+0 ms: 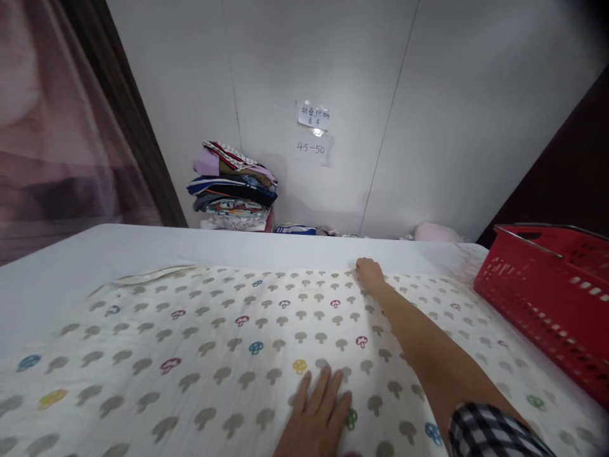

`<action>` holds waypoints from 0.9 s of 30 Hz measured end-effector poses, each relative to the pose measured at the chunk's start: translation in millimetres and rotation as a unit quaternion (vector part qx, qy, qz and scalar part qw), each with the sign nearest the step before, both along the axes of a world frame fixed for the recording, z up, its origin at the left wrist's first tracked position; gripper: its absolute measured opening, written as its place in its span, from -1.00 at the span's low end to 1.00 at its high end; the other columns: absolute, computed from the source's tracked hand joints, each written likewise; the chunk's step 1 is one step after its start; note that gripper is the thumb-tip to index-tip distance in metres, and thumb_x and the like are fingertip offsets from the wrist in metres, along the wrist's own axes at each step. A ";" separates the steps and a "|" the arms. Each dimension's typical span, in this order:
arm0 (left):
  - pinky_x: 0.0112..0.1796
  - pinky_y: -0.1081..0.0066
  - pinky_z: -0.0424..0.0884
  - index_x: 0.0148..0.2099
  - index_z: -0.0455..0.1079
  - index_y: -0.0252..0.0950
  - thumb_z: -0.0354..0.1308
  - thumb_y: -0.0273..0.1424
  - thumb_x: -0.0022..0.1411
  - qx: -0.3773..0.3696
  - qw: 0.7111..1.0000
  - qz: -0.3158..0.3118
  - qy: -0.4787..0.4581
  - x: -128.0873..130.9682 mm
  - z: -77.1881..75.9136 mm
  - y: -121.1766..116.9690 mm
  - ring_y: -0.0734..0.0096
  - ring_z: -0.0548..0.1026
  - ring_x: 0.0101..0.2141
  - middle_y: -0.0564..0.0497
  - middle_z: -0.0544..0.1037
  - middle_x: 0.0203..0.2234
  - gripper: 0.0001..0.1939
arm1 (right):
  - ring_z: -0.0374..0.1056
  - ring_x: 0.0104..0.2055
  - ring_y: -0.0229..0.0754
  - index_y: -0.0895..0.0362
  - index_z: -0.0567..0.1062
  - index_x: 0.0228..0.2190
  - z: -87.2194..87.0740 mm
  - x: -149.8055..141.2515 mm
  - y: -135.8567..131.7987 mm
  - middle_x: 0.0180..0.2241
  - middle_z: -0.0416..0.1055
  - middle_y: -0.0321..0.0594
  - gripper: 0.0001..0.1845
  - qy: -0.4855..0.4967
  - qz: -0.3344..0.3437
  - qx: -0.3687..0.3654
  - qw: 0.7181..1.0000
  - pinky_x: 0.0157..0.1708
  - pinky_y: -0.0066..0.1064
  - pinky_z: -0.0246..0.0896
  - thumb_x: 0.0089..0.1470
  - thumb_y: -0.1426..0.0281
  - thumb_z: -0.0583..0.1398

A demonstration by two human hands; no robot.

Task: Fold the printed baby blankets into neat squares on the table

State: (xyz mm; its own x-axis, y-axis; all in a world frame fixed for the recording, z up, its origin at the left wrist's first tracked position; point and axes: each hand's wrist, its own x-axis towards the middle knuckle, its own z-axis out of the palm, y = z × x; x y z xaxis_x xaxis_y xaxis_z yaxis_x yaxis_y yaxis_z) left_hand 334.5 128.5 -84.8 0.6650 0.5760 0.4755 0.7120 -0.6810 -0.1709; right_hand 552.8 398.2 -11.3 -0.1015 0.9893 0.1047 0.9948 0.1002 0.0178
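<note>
A cream cloth [280, 304] printed with grey and coloured mushrooms lies spread over the white table. My left hand [316, 412] rests flat on it near the bottom of the view, palm down and fingers stretched out. Farther away, at the cloth's far edge, my right hand [370, 274] is closed with its fingers curled on the edge; the fingertips are hidden. Toward the far left corner, the cloth's border is folded up in a raised ridge.
To the right, a red plastic basket [547, 298] with a metal handle stands by the cloth. Beyond the white table [143, 244] is a stack of folded textiles [233, 184]. Paper notes [314, 151] hang on the wall, and a pinkish curtain [61, 127] is at left.
</note>
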 end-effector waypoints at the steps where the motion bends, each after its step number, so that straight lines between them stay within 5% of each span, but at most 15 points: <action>1: 0.05 0.09 0.09 0.10 0.27 -0.16 -0.17 -0.03 0.24 0.017 1.000 0.004 -0.001 0.7 0.3 0.0 0.11 0.22 0.08 -0.05 0.32 0.08 -0.48 | 0.25 -0.12 -0.12 0.18 0.40 -0.24 -2.5 -0.4 1.0 -0.19 0.38 -0.05 -0.73 0.003 -0.005 -0.003 1.000 -0.15 -0.35 0.03 0.07 0.58 -0.02; 6: 0.01 0.10 0.13 0.10 0.27 -0.18 -0.20 -0.02 0.24 0.006 1.000 -0.003 0.003 0.7 4.7 0.9 0.10 0.24 0.07 -0.06 0.33 0.08 -0.46 | 0.19 0.00 -0.10 0.17 0.38 -0.11 -5.1 -5.2 -8.3 -0.05 0.34 -0.03 -0.64 0.018 0.004 0.007 1.000 -0.03 -0.29 -0.02 0.09 0.57 -0.05; 10: 0.05 0.07 0.10 0.17 0.19 -0.20 -0.20 0.01 0.22 -0.084 0.996 -0.018 -0.003 -1.4 11.6 -2.3 0.07 0.21 0.10 -0.10 0.26 0.13 -0.40 | -0.09 0.22 -0.13 0.15 0.24 0.07 -9.6 -21.4 -36.9 0.17 0.09 -0.09 -0.56 0.028 0.064 0.009 0.998 0.15 -0.24 -0.25 0.15 0.46 -0.06; 16: 0.07 0.09 0.17 0.20 0.12 -0.13 -0.18 0.07 0.19 -0.295 0.954 -0.008 -0.049 -10.3 55.2 -4.4 0.20 0.14 0.16 -0.02 0.19 0.17 -0.37 | -0.27 0.28 -0.02 0.12 0.10 0.17 -26.7 -35.0 -58.2 0.26 -0.15 -0.14 -0.41 0.060 0.091 -0.083 0.991 0.16 -0.01 -0.34 0.19 0.13 -0.16; 21: 0.13 0.02 0.02 0.21 0.11 -0.18 -0.25 -0.01 0.25 -0.305 0.944 0.101 -0.076 -36.0 92.7 59.8 0.17 0.00 0.21 -0.06 0.07 0.23 -0.41 | -0.31 0.29 -0.04 0.10 0.09 0.17 -24.7 -29.8 -53.1 0.27 -0.18 -0.16 -0.35 0.083 0.075 -0.107 0.988 0.17 0.02 -0.34 0.16 0.05 -0.20; 27: 0.17 -0.02 -0.25 0.25 0.05 -0.18 -0.25 0.03 0.22 -0.302 0.915 0.266 -0.018 -85.7 76.3 160.8 0.14 -0.20 0.25 -0.03 -0.08 0.27 -0.35 | -0.32 0.29 0.00 0.12 0.08 0.18 -26.8 -8.1 -51.4 0.27 -0.19 -0.17 -0.32 0.045 0.001 -0.079 0.996 0.16 0.07 -0.35 0.14 0.03 -0.21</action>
